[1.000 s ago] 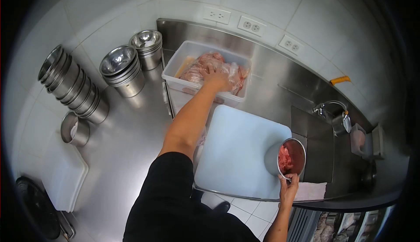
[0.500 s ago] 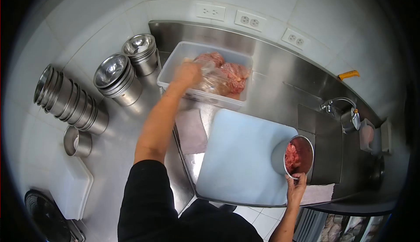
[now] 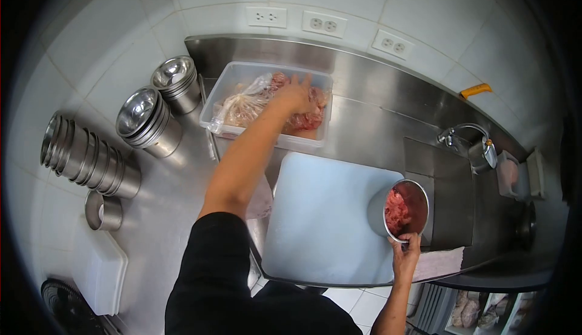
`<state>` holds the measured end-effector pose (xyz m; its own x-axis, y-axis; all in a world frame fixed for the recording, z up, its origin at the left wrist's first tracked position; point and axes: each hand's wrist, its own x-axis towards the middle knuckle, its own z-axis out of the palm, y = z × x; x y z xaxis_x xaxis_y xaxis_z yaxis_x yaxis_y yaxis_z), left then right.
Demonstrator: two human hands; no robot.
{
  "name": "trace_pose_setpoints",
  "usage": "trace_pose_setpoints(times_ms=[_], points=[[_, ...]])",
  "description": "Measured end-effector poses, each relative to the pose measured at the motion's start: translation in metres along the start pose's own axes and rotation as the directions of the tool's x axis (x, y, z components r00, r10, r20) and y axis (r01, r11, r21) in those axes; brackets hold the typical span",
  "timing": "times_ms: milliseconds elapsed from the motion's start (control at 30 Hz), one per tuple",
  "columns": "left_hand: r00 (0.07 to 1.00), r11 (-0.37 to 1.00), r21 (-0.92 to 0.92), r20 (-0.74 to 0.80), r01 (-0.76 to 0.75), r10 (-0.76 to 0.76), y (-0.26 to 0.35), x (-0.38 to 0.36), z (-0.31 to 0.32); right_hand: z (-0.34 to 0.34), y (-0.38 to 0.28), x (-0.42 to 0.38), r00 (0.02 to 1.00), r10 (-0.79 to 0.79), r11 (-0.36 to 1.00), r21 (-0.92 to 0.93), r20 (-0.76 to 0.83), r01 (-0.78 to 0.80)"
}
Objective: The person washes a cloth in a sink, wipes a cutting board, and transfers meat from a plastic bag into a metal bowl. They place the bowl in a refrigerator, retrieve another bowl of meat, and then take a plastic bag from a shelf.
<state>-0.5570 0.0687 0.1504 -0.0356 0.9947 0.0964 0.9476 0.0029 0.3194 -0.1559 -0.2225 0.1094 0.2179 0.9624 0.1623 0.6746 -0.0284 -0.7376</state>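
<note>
My left hand (image 3: pixel 294 96) reaches into a clear plastic bin (image 3: pixel 215 128), its fingers spread over red meat in clear plastic (image 3: pixel 317 106). Beside that meat, on the bin's left side, lies a crumpled clear bag (image 3: pixel 241 108) with pale contents. My right hand (image 3: pixel 405 250) grips the near rim of a round steel pot (image 3: pixel 378 218), thumb and fingers closed on the metal. The pot leans with its mouth to the right, at the right side of a pale blue cutting board (image 3: pixel 327 208). Chopped red meat (image 3: pixel 397 209) sits inside the pot.
Stacked steel pots (image 3: pixel 97 159) and more steel containers (image 3: pixel 151 123) stand along the left wall. White plastic trays (image 3: pixel 103 274) lie at lower left. A sink (image 3: pixel 448 195) with a faucet (image 3: pixel 470 132) is on the right. Cloths flank the board.
My left hand has moved right within the bin, from the clear bag to the red meat, and its fingers have spread. My right hand stays on the pot's rim. The view has shifted slightly.
</note>
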Motion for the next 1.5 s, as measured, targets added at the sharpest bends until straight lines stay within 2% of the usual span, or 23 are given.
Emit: trace_pose_setpoints(times_ms=[133, 233, 267, 300, 367, 400, 433, 467, 533, 567, 633, 700, 767, 833, 900, 933, 1000, 1067, 1100, 1133, 1233, 1300, 1500], points=[[0.981, 0.962, 0.223, 0.082, 0.155, -0.177, 0.015, 0.000, 0.033, 0.000, 0.001, 0.001, 0.999, -0.036, 0.999, -0.004, -0.012, 0.036], [0.969, 0.958, 0.269, 0.191, 0.100, -0.155, 0.032, -0.012, 0.010, -0.008, -0.011, 0.001, 0.999, 0.011, 0.998, -0.068, 0.039, -0.008], [0.987, 0.987, 0.095, -0.076, -0.132, 0.139, -0.006, 0.006, 0.054, -0.004, 0.014, 0.001, 0.990, -0.140, 0.989, -0.052, 0.019, 0.141], [0.995, 0.994, 0.070, 0.049, -0.086, 0.083, 0.018, -0.009, 0.023, -0.008, 0.002, 0.001, 0.990, -0.128, 0.991, -0.032, 0.064, 0.130], [0.962, 0.962, -0.025, -0.006, -0.272, 0.272, 0.033, -0.009, 0.011, -0.036, -0.016, -0.008, 0.966, -0.064, 0.998, 0.031, 0.249, 0.058], [0.931, 0.928, -0.074, -0.060, -0.364, 0.361, 0.040, -0.011, 0.005, -0.043, 0.000, -0.021, 0.941, -0.287, 0.949, -0.078, 0.181, 0.305], [0.889, 0.882, -0.121, -0.111, -0.455, 0.444, 0.053, -0.011, 0.004, -0.054, 0.003, -0.041, 0.965, 0.024, 0.994, -0.108, 0.261, 0.004], [0.846, 0.831, -0.167, -0.165, -0.531, 0.507, 0.064, -0.019, 0.004, -0.072, 0.006, -0.067, 0.970, 0.106, 0.993, -0.079, 0.219, -0.090], [0.764, 0.715, -0.270, -0.231, -0.645, 0.602, 0.108, -0.033, 0.025, -0.094, 0.039, -0.125, 0.994, 0.096, 0.959, -0.273, 0.049, -0.079], [0.727, 0.649, -0.331, -0.247, -0.685, 0.641, 0.138, -0.050, 0.038, -0.118, 0.046, -0.170, 0.972, 0.231, 0.934, -0.268, -0.053, -0.236], [0.645, 0.517, -0.449, -0.197, -0.729, 0.738, 0.200, -0.106, 0.068, -0.143, 0.058, -0.246, 0.882, 0.436, 0.869, -0.171, -0.177, -0.464], [0.551, 0.423, -0.559, -0.073, -0.713, 0.831, 0.241, -0.172, 0.094, -0.120, 0.100, -0.342, 0.699, 0.605, 0.716, -0.125, -0.380, -0.687], [0.406, 0.347, -0.661, 0.070, -0.665, 0.911, 0.270, -0.235, 0.121, -0.086, 0.120, -0.440, 0.361, 0.867, 0.370, -0.040, -0.343, -0.928], [0.229, 0.305, -0.730, 0.206, -0.611, 0.951, 0.298, -0.306, 0.141, -0.044, 0.139, -0.541, 0.083, 0.961, 0.088, 0.006, -0.262, -0.996], [0.062, 0.297, -0.773, 0.319, -0.561, 0.946, 0.320, -0.372, 0.159, 0.029, 0.158, -0.635, -0.049, 0.976, -0.024, 0.117, -0.214, -0.993], [-0.019, 0.298, -0.786, 0.367, -0.542, 0.930, 0.330, -0.405, 0.169, 0.053, 0.158, -0.673, -0.134, 0.991, -0.129, 0.153, -0.022, -0.980], [-0.161, 0.309, -0.802, 0.443, -0.512, 0.882, 0.347, -0.471, 0.186, 0.086, 0.130, -0.722, -0.241, 0.968, -0.251, 0.222, 0.070, -0.942], [-0.266, 0.339, -0.801, 0.510, -0.494, 0.818, 0.358, -0.534, 0.202, 0.113, 0.124, -0.770, -0.212, 0.974, -0.227, 0.370, 0.081, -0.901], [-0.309, 0.354, -0.797, 0.538, -0.490, 0.784, 0.363, -0.566, 0.209, 0.092, 0.087, -0.781, -0.234, 0.966, -0.254, 0.540, 0.107, -0.802], [-0.351, 0.364, -0.794, 0.560, -0.487, 0.751, 0.368, -0.595, 0.215, 0.101, 0.090, -0.812, -0.268, 0.962, -0.255, 0.558, 0.061, -0.790], [-0.426, 0.422, -0.763, 0.632, -0.490, 0.648, 0.377, -0.671, 0.231, 0.123, 0.087, -0.895, -0.354, 0.935, -0.296, 0.619, 0.030, -0.728], [-0.452, 0.469, -0.730, 0.679, -0.497, 0.578, 0.381, -0.712, 0.242, 0.125, 0.063, -0.944, -0.493, 0.869, -0.317, 0.734, -0.027, -0.600], [-0.434, 0.618, -0.592, 0.804, -0.518, 0.407, 0.392, -0.785, 0.283, 0.089, 0.001, -1.073, -0.749, 0.662, -0.432, 0.836, 0.037, -0.340]])
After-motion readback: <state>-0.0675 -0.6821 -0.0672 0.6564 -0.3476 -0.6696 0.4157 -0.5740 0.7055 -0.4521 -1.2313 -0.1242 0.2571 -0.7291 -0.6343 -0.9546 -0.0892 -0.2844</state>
